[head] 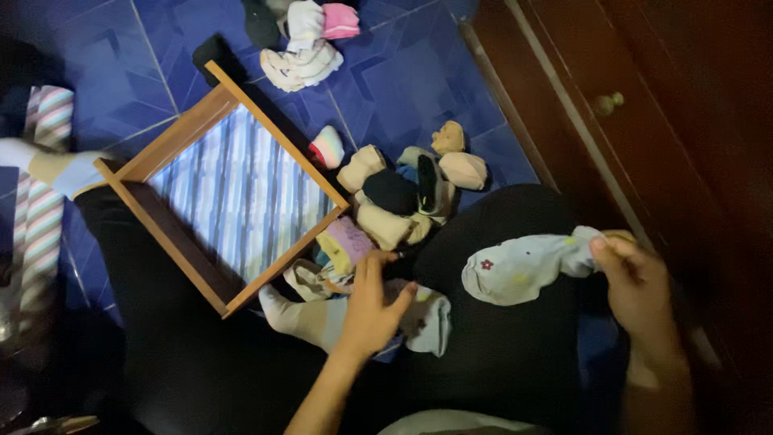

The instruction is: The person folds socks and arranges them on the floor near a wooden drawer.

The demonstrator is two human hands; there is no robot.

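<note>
Head view: your legs in dark trousers (499, 338) fill the blue tiled floor (403, 72). Wooden drawer (173, 137) with striped lining sits to your left. Rolled sock pile (403, 197) lies just beyond your knee. Your right hand (636, 286) pinches the cuff of a pale blue sock (519, 270), which hangs over your thigh. Your left hand (370, 310), fingers spread, rests on a second pale sock (423, 322).

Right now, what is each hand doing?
Left hand: open, fingers resting on the sock pile.
Right hand: closed on a pale blue sock.
</note>
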